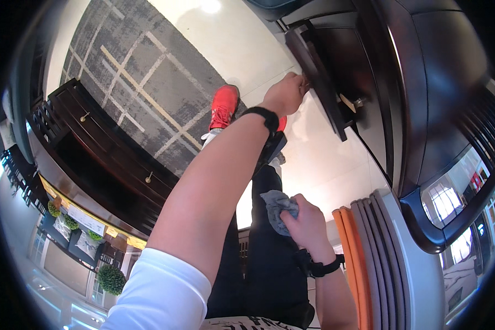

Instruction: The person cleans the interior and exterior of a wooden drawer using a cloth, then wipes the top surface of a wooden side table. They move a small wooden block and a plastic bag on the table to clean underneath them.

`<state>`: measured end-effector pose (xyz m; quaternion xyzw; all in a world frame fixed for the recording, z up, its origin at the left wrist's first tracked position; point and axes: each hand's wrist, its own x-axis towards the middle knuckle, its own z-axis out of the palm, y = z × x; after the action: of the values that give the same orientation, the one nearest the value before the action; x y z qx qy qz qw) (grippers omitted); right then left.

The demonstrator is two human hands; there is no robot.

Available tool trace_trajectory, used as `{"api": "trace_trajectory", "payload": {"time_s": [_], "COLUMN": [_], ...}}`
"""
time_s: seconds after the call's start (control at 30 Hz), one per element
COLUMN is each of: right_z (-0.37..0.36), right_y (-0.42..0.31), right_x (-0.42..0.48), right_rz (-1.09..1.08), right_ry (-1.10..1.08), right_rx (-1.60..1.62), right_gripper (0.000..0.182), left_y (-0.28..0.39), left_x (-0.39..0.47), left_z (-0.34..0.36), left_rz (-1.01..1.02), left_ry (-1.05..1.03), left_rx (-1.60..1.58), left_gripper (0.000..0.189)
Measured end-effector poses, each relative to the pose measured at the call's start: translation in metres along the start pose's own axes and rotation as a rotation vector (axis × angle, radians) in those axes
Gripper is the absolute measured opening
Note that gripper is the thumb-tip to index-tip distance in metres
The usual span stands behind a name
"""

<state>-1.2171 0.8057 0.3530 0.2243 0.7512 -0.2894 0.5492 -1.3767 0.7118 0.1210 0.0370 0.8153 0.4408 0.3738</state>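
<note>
My left arm reaches across to a pulled-out dark wooden drawer (pixel 315 78) at the upper right. My left hand (pixel 286 94) has its fingers curled against the outer face of the drawer front; the handle they seem to grip is hidden. Below it, in front of my legs, my right hand (pixel 309 222) holds a crumpled grey cloth (pixel 279 210). A small brass fitting (pixel 350 103) shows in the shadow behind the drawer front.
Dark leather-covered furniture (pixel 433 74) borders the right side. Orange and grey padded panels (pixel 371 247) stand at the lower right. To the left is a dark wooden cabinet (pixel 115 152) with brass knobs. A patterned grey rug (pixel 148 78) lies on the pale tiles, near my red shoe (pixel 224 106).
</note>
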Motion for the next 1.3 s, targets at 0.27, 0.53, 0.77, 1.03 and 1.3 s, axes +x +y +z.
{"api": "trace_trajectory", "payload": {"time_s": [0.27, 0.53, 0.77, 1.03, 1.3], "right_z": [0.000, 0.000, -0.004, -0.027, -0.058], "right_y": [-0.002, -0.023, -0.033, -0.063, -0.112], "right_x": [0.007, 0.012, 0.016, 0.055, 0.211], "right_rz": [-0.118, -0.084, -0.083, -0.179, -0.082], "right_ry": [0.074, 0.076, 0.118, 0.380, 0.864], "right_rx": [0.094, 0.129, 0.147, 0.290, -0.024], "right_gripper": [0.040, 0.041, 0.040, 0.039, 0.062], "left_y": [-0.048, -0.071, -0.072, -0.090, -0.096], "left_x": [-0.039, -0.086, -0.097, -0.115, -0.118], "left_z": [-0.008, -0.024, -0.037, -0.032, -0.034], "left_rz": [0.037, -0.049, -0.197, -0.128, -0.076], "left_ry": [-0.006, 0.006, -0.070, 0.028, 0.024], "left_rx": [-0.067, -0.094, -0.087, -0.051, -0.066], "left_gripper": [0.022, 0.032, 0.032, 0.035, 0.025]}}
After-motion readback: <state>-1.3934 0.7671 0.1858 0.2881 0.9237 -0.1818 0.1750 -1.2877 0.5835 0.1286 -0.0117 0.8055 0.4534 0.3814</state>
